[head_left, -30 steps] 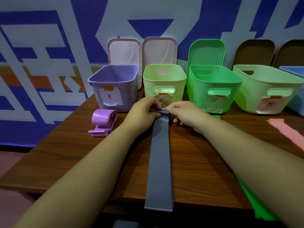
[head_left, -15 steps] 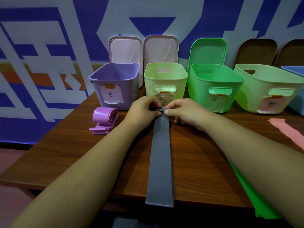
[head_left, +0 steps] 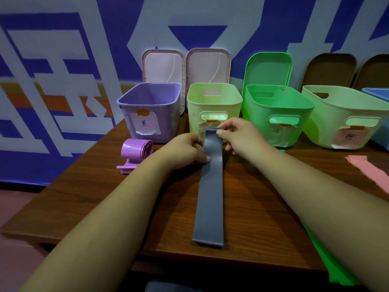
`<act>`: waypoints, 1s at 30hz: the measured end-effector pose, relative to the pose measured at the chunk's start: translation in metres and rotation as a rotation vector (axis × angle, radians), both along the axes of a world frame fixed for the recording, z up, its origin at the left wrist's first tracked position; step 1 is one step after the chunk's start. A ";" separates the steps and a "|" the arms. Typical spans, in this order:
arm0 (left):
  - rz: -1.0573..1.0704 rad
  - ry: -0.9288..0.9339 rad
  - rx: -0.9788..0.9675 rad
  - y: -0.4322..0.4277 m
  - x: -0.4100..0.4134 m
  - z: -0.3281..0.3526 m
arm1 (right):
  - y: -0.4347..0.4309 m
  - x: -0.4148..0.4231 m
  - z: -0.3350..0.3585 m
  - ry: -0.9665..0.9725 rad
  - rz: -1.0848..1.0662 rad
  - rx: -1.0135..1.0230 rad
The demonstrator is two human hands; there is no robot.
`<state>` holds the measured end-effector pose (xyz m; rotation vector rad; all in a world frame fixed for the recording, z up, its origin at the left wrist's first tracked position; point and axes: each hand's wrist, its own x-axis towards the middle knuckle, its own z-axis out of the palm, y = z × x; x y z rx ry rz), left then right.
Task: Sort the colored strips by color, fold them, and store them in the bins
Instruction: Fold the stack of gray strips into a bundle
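A long grey strip lies down the middle of the wooden table, its near end on the table by the front edge. My right hand pinches the strip's far end and lifts it off the table in front of the pale green bin. My left hand pinches the strip's left edge a little lower. A rolled purple strip lies left of my hands, before the purple bin. A green strip shows under my right forearm. A pink strip lies at far right.
A green bin, another pale green bin and a blue bin's corner stand in the row at the back. Pink, green and brown lids lean on the wall behind the bins.
The far end of the grey strip has risen off the table in my right hand. My left hand has slid down to the strip's left edge. The near end has drawn back onto the table.
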<state>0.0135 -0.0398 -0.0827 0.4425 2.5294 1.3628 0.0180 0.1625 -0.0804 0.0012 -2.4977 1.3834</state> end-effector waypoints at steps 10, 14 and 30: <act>0.101 0.057 0.028 0.000 -0.011 -0.012 | -0.006 0.032 0.008 -0.049 0.173 0.010; 0.062 0.129 -0.070 -0.006 -0.010 -0.008 | -0.006 0.050 0.002 -0.059 0.188 0.135; -0.062 0.274 -0.136 -0.017 0.001 -0.007 | -0.008 0.074 -0.005 -0.059 0.209 0.279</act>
